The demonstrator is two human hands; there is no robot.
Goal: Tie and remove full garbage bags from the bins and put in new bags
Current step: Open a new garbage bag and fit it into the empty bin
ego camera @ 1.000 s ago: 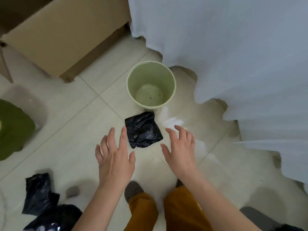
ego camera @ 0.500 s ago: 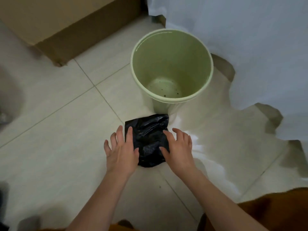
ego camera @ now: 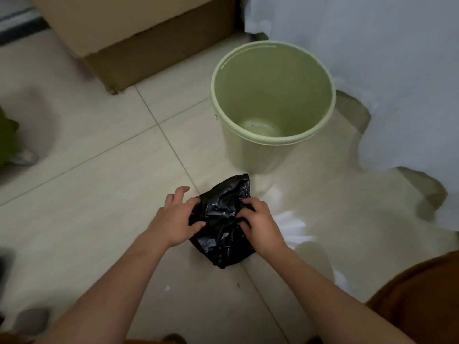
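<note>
A folded black garbage bag (ego camera: 222, 222) lies crumpled on the tiled floor just in front of a pale green bin (ego camera: 273, 95). The bin stands upright with no bag inside; only a few specks show on its bottom. My left hand (ego camera: 175, 218) grips the bag's left edge with thumb and fingers curled onto the plastic. My right hand (ego camera: 259, 220) pinches the bag's right side with curled fingers. Both hands sit on the bag, a short way in front of the bin.
A cardboard box (ego camera: 139, 33) stands at the back left, close to the bin. A white curtain (ego camera: 372, 70) hangs at the right and pools on the floor beside the bin. A dark green object (ego camera: 8, 142) lies at the left edge. My orange-clad knee (ego camera: 419, 301) is lower right.
Both hands went from hovering open over the floor to closing on the black bag, which has bunched up between them. The view has dropped closer to the bin.
</note>
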